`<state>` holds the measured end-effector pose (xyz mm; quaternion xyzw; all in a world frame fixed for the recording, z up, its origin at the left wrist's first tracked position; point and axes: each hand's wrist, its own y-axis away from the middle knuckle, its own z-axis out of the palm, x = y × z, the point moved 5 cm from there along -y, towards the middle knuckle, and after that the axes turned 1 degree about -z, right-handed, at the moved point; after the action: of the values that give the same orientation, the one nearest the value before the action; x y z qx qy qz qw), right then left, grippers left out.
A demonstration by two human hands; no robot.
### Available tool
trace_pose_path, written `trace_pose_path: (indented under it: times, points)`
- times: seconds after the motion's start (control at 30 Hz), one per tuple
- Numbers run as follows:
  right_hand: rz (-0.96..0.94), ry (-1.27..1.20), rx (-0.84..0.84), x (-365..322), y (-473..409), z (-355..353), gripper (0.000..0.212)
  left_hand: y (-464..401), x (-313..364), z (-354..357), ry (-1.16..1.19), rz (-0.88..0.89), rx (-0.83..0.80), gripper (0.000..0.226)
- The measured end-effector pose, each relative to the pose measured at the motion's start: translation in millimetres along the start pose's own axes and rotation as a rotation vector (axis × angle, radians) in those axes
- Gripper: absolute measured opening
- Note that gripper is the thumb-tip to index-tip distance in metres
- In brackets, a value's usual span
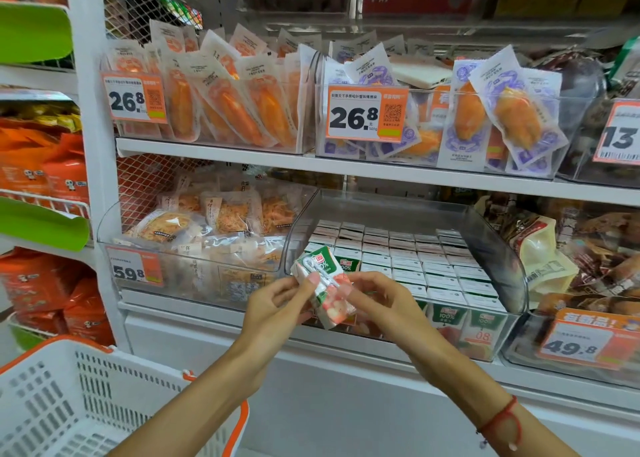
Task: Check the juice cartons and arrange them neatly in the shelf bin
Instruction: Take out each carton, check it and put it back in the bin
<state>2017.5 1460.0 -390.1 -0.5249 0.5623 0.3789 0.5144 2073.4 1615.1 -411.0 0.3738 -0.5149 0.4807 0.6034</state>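
Still checking: pinching one tilted juice carton [325, 288] in left hand [277, 304] and right hand [377, 300] before shelf bin's [498, 266] front-left corner; rows mostly filled, this one awaiting placing.

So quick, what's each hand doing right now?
Left hand: holding the juice carton.
Right hand: also holding the carton, fingers pinching its right end.

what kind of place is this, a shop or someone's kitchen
Most likely a snack shop or small supermarket aisle. Orange price tags hang on clear shelf bins full of packaged snacks, a white shopping basket sits at lower left, and both hands hold a juice carton in front of rows of identical cartons.
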Motion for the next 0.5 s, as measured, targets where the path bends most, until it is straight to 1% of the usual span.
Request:
trace_pose_path:
  times: [0.03,0.1,0.17,0.23,0.3,0.37,0.43,0.5]
  points:
    - [0.039,-0.064,-0.042,0.9,-0.5,1.1,0.024,-0.6,1.3,-0.5,0.015,0.006,-0.008,0.028]
    - [0.082,-0.114,-0.113,1.4,-0.4,4.2,0.023,-1.7,3.5,-1.1,0.042,0.012,-0.022,0.035]
    - [0.099,-0.142,-0.129,2.9,-0.5,4.9,0.023,-2.2,3.4,-0.6,0.046,0.002,-0.042,0.037]
    - [0.109,-0.193,-0.083,4.1,0.1,2.2,0.028,-0.9,1.9,1.5,0.045,-0.021,-0.064,0.030]
    - [0.103,-0.162,0.017,5.0,0.5,-2.5,0.035,0.1,-0.9,2.7,0.039,-0.048,-0.045,0.022]
    - [0.037,-0.040,0.141,1.8,1.7,-6.4,0.037,0.9,-3.7,2.4,0.030,-0.066,0.009,0.017]
    - [-0.128,0.210,0.257,-7.0,4.3,-8.8,0.039,2.8,-3.7,5.0,0.035,-0.076,0.027,0.015]
    - [-0.318,0.442,0.319,-16.7,8.6,-5.6,0.040,5.7,-0.3,10.6,0.079,-0.081,-0.003,0.019]
